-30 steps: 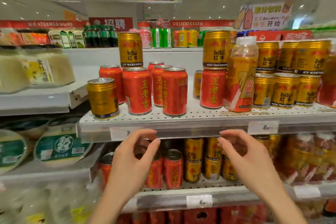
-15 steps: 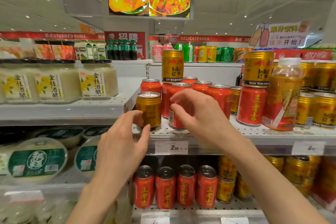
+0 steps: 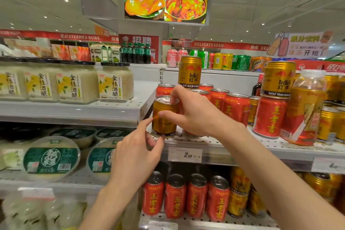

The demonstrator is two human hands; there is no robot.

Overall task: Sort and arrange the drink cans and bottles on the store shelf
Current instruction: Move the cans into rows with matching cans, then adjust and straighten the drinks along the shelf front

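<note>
A gold Red Bull can (image 3: 162, 125) stands at the left front corner of the metal drinks shelf (image 3: 261, 145). My right hand (image 3: 194, 115) grips it from the right, thumb across its front and fingertips on its lid. My left hand (image 3: 138, 153) reaches up from below; its index finger touches the can's left side and its thumb lies at the base. Red cans (image 3: 236, 110) stand in rows behind. A second gold can (image 3: 189, 73) is stacked on them. A third gold can (image 3: 278, 80) sits on a red can (image 3: 270, 115), beside a tilted orange bottle (image 3: 306, 110).
Pale jars (image 3: 112, 84) fill the higher left shelf, with round green-lidded tubs (image 3: 52, 157) below them. On the lower shelf stand red cans (image 3: 186, 196) and gold cans (image 3: 239, 192). A price tag (image 3: 184, 155) hangs on the shelf edge. More gold cans (image 3: 330, 123) stand far right.
Both hands rose from below the shelf edge to the left front corner. My right hand went from the front red can to the gold can. My left hand came up to it.
</note>
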